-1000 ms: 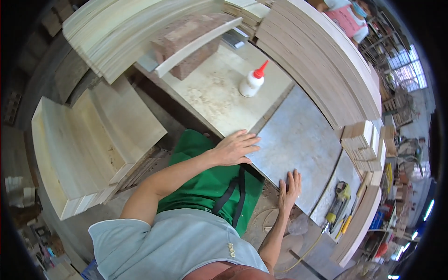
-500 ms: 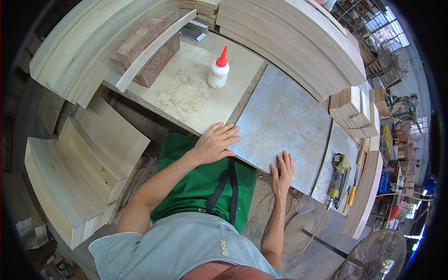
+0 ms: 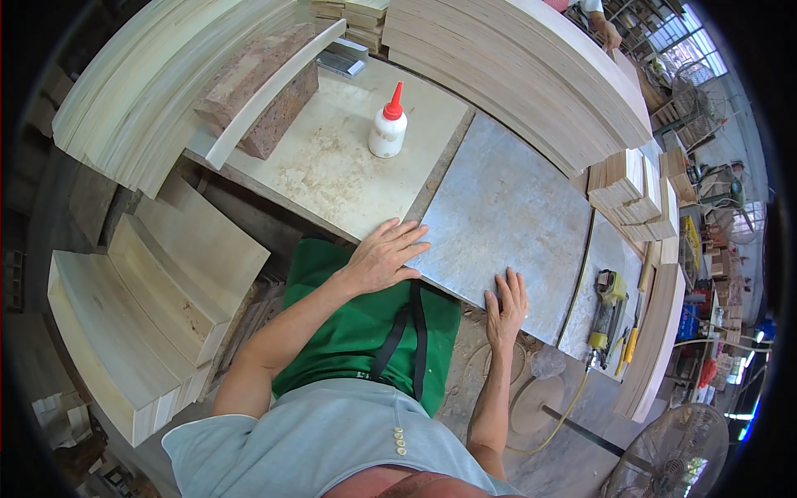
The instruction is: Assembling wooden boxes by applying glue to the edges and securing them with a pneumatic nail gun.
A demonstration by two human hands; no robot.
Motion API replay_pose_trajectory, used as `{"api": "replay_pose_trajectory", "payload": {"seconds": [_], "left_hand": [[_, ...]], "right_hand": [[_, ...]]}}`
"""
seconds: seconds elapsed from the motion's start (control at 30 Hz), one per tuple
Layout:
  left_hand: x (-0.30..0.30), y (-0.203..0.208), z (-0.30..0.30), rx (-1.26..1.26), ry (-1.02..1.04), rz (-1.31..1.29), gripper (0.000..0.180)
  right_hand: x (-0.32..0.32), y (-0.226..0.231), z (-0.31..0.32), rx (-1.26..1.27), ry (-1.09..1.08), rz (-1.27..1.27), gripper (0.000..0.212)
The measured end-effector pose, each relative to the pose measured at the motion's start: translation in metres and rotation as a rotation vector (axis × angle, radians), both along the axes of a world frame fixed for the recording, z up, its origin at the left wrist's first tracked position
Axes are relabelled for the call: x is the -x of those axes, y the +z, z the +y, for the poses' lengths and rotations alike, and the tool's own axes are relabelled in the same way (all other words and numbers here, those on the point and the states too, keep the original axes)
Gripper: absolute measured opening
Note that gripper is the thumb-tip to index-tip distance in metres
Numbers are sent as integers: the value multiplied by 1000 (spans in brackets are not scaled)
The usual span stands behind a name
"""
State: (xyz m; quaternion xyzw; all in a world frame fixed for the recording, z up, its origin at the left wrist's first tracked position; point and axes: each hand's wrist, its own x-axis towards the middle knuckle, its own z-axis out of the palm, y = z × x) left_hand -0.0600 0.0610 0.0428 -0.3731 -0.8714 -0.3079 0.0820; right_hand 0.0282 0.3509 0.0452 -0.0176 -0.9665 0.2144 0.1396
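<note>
My left hand [image 3: 384, 258] lies flat at the bench's near edge, fingers stretched over the seam beside the grey metal plate [image 3: 506, 224]. At the plate's near right part rests my right hand [image 3: 506, 310], its fingers extended and nothing in it. A white glue bottle [image 3: 388, 135] with a red pointed cap stands upright on the pale, stained board [image 3: 332, 170] beyond my left hand. Past the plate's right edge lies a green-and-grey air nailer [image 3: 608, 310] with a yellow hose, beside a yellow-handled tool [image 3: 630, 345].
Tall stacks of curved wooden panels [image 3: 515, 75] line the far side and left. A stone block [image 3: 261, 87] with a thin curved strip [image 3: 278, 87] sits at back left. Short wood blocks [image 3: 635, 195] are piled at right. A fan [image 3: 668, 461] stands lower right. Another person's hand [image 3: 608, 33] shows at top right.
The other person's hand has come into view at the top right. My own hands stay in place on the bench; the view has shifted slightly.
</note>
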Motion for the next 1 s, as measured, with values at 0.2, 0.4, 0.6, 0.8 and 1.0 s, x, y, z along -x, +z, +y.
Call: {"api": "replay_pose_trajectory", "payload": {"seconds": [0.2, 0.4, 0.6, 0.8, 1.0], "left_hand": [[0, 1, 1, 5, 3, -16, 54], [1, 1, 1, 20, -10, -24, 54], [1, 3, 2, 19, 4, -11, 54], [0, 3, 2, 12, 8, -3, 55], [1, 4, 2, 14, -3, 3, 55]], "right_hand": [[0, -1, 1, 1, 2, 5, 36], [0, 1, 1, -7, 5, -6, 36], [1, 0, 1, 4, 0, 15, 34], [0, -1, 1, 13, 9, 22, 34], [1, 0, 1, -2, 8, 31, 34]]}}
